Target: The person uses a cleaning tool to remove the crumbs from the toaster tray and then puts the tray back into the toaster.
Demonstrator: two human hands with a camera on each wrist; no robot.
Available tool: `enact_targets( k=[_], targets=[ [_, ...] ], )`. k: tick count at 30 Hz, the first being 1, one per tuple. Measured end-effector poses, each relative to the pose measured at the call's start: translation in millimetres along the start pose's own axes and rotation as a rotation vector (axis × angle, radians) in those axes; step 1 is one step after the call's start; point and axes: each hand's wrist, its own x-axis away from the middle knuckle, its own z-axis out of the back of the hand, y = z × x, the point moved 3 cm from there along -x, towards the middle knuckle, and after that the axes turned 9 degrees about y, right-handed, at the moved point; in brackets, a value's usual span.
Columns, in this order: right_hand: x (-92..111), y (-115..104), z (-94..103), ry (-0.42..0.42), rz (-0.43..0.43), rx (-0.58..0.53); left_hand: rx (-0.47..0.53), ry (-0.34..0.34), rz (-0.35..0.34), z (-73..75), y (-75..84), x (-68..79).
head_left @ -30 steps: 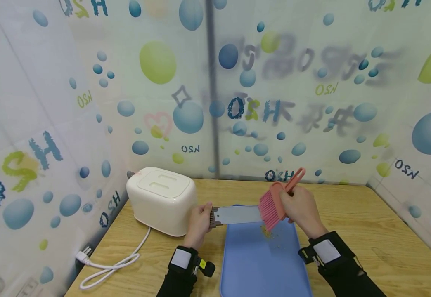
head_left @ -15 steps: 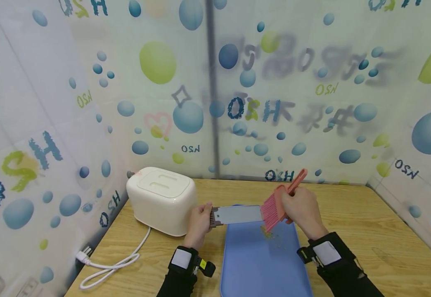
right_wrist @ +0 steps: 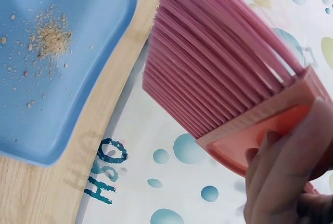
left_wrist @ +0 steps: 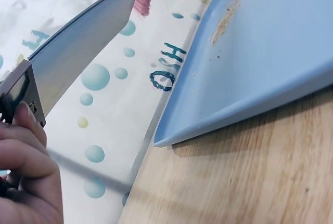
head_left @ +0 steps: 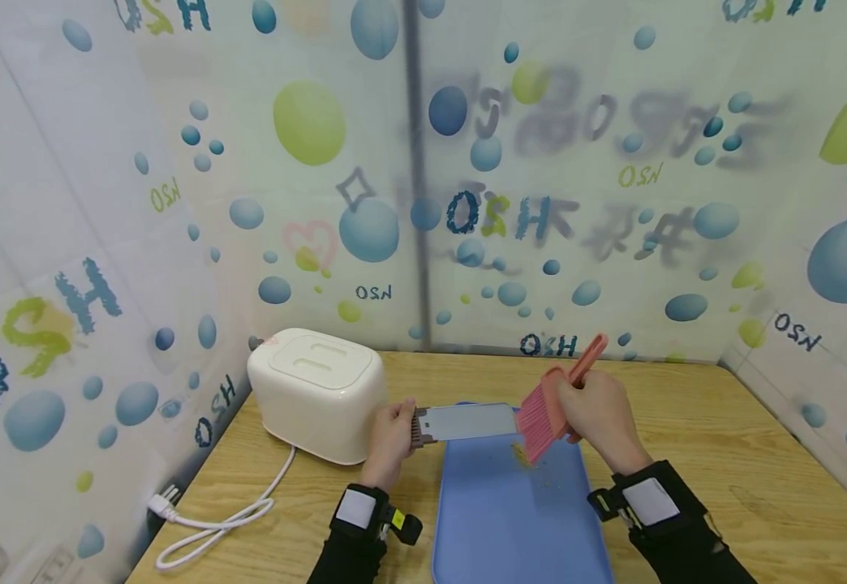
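The pink brush (head_left: 540,418), bristles at the end of a flat grey plate (head_left: 467,422), is raised near the far end of a blue tray (head_left: 518,519) bearing crumbs (right_wrist: 53,39). The right hand's (head_left: 602,412) grip curls round the brush; the left hand (head_left: 390,442) pinches the plate. Wooden surface (head_left: 730,487), bubble-printed sheeting (head_left: 577,186) behind.

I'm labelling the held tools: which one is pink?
The brush in the right hand; the bladed tool in the left hand is silvery grey, not pink.
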Motion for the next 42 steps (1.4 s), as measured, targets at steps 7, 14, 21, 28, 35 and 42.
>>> enact_targets(
  k=[7, 14, 21, 28, 35, 42],
  targets=[
    [1.5, 2.3, 2.5, -0.016, -0.007, -0.007, -0.004, 0.007, 0.004, -0.1, 0.4, 0.9],
    [2.8, 3.7, 3.9, -0.017, -0.009, -0.015, -0.012, -0.003, -0.012, 0.3, 0.0, 0.6],
    [4.6, 5.7, 6.6, -0.009, 0.011, 0.0, -0.027, 0.01, -0.017, 1.3, -0.8, -0.1],
    [2.9, 7.5, 8.8, 0.016, 0.039, -0.007, -0.022, 0.01, -0.017, 0.7, -1.4, -1.1],
    [1.2, -5.0, 9.0, 0.005, 0.09, -0.063, -0.026, -0.005, -0.036, 0.3, -0.2, 0.1],
    [1.6, -21.6, -1.4, -0.034, 0.172, -0.105, -0.018, -0.02, -0.018, -2.5, -2.7, 0.3]
  ],
)
